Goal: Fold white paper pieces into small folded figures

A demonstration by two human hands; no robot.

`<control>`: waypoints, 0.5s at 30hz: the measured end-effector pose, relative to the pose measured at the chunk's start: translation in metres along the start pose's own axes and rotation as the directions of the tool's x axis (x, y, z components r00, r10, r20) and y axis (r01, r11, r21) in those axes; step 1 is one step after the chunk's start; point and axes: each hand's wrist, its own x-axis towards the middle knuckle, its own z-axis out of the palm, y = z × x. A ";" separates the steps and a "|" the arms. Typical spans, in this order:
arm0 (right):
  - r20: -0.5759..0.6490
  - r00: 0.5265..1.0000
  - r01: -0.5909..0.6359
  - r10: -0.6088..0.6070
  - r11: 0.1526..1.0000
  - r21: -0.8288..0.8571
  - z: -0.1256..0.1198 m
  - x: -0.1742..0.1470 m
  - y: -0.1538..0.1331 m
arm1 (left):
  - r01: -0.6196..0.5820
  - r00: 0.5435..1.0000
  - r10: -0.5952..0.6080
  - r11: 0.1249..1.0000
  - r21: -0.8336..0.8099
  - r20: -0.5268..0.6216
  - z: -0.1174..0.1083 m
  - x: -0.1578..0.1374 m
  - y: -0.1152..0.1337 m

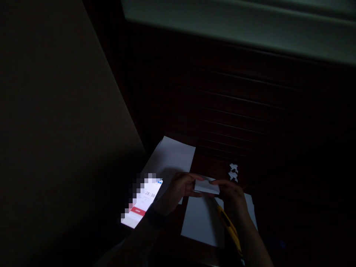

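Between both hands is a small folded piece of white paper (207,186), raised above the table. My left hand (182,186) pinches its left end, fingers above and below. On its right, my right hand (230,191) grips the top edge with closed fingers. Under the right hand lies a yellow utility knife (229,226), slanting across the edge of a white paper sheet (198,222); its upper end is partly hidden. A dark band (156,217) circles my left wrist. The scene is dim, so finger detail is faint.
A lit phone (144,202) showing a timer stands left of my left arm. Behind it lies more white paper (172,157). Two small folded paper pieces (233,172) sit at the back right. Another sheet (250,207) shows beside my right arm. A dark slatted panel (222,100) rises behind.
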 end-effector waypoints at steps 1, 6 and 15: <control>-0.013 1.000 0.023 -0.023 0.999 -0.025 -0.001 0.000 0.001 | 0.001 1.000 -0.001 1.000 0.014 0.000 0.000 0.000 0.000; -0.023 0.996 0.084 -0.089 0.982 -0.170 0.005 -0.001 0.000 | -0.055 0.997 0.064 0.980 0.189 -0.043 0.002 0.005 -0.009; -0.097 0.989 0.078 -0.107 0.960 -0.268 0.010 0.001 0.000 | -0.025 0.998 0.040 0.954 0.300 -0.046 0.007 0.004 -0.009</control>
